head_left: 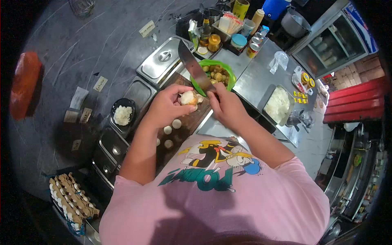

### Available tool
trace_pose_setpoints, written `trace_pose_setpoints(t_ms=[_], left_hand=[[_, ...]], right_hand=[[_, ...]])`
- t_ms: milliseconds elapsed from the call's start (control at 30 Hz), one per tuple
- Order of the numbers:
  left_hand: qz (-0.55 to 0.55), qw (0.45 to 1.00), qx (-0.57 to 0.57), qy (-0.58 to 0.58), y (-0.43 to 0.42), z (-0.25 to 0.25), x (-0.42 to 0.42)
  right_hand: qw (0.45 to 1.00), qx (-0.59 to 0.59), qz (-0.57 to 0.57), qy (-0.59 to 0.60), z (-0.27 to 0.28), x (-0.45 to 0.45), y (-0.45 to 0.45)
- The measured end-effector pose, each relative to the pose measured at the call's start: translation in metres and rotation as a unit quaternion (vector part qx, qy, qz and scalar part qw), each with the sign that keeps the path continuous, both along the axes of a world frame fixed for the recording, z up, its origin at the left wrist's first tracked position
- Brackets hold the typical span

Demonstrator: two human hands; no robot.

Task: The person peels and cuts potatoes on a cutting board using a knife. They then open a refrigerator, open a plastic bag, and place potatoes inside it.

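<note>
My left hand (165,108) is closed around a partly peeled onion (188,98), pale with some brown skin on it. In my right hand (228,105) is a large knife (193,66), its broad blade tilted up and away from me. Under both hands lies a dark cutting board (188,123). Several round white pieces (176,123) rest on the board near my left forearm. Just beyond my right hand, a bright green bowl (233,76) holds several small yellowish-brown round vegetables, whose kind I cannot make out.
Lidded steel pans (157,61) line the counter's left side, beside a black bowl (131,104) of white food. Bottles and jars (214,42) stand at the back. A tray of white food (268,107) sits on the right steel table. Egg trays (73,200) are at lower left.
</note>
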State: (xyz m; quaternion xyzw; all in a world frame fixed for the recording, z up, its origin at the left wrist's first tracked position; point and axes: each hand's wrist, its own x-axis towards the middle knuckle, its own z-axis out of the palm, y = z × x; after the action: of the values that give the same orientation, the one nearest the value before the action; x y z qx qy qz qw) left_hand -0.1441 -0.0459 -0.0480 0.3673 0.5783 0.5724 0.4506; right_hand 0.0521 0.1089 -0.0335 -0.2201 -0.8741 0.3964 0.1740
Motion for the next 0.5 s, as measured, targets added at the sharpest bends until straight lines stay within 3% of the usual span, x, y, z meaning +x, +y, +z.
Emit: trace_pose_setpoints(t_ms=[67,200,267,400,500], left_hand=[[0.003,1.000,-0.002,-0.010,-0.002,-0.001,0.000],[0.003,0.999,-0.001,0.035,-0.003,-0.001,-0.001],[-0.019,0.990,-0.045,0.132,-0.004,0.009,-0.001],[-0.040,0.994,-0.034,0.099,-0.004,0.011,0.002],[-0.055,0.993,-0.063,0.081,-0.002,0.014,0.003]], right_hand=[[0.998,-0.005,-0.008,0.068,-0.001,0.000,0.001],[0.997,-0.071,0.010,0.030,0.008,0.003,-0.001],[0.996,-0.072,0.028,0.044,0.008,0.002,0.001],[0.990,-0.116,0.052,0.054,0.003,-0.001,0.005],[0.984,-0.098,0.060,0.135,-0.011,-0.002,0.009]])
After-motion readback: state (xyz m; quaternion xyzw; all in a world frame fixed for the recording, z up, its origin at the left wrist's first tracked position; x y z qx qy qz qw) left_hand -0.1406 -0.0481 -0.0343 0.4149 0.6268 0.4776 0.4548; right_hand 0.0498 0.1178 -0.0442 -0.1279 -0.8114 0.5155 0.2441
